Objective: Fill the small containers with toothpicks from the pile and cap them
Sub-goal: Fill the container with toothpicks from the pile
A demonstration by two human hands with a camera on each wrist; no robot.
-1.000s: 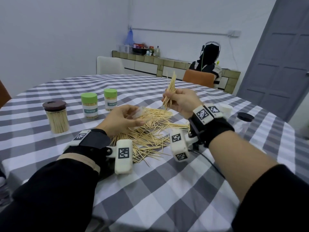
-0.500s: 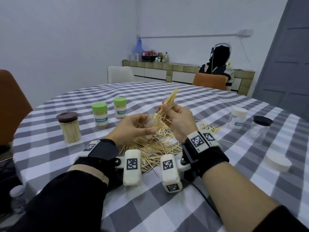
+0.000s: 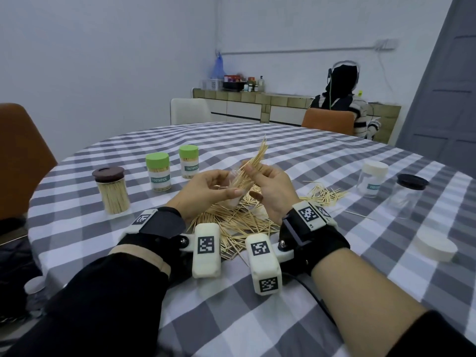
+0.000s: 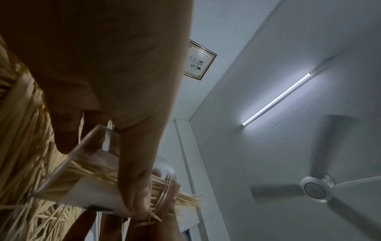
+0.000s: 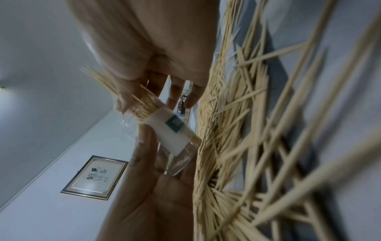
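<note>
My left hand (image 3: pixel 206 191) grips a small clear container (image 5: pixel 175 135) with a white label, tilted, its mouth toward my right hand (image 3: pixel 268 186). My right hand pinches a bundle of toothpicks (image 3: pixel 253 163) whose lower ends sit inside the container's mouth (image 4: pixel 164 184); the upper ends stick out past the fingers. Both hands hover above the loose toothpick pile (image 3: pixel 239 220) on the checked tablecloth. In the left wrist view my left hand's fingers (image 4: pixel 134 187) curl round the container (image 4: pixel 88 179).
Three filled, capped containers stand at left: a brown-lidded jar (image 3: pixel 112 190) and two green-capped ones (image 3: pixel 158 171) (image 3: pixel 189 161). At right are a white-capped container (image 3: pixel 372 179), an empty black-lidded jar (image 3: pixel 407 194) and a loose white cap (image 3: pixel 435 247). A person sits beyond the table.
My right hand brought the toothpick bundle left to the container in my left hand and fed its ends into the mouth. The head view tilted, showing more of the table's right.
</note>
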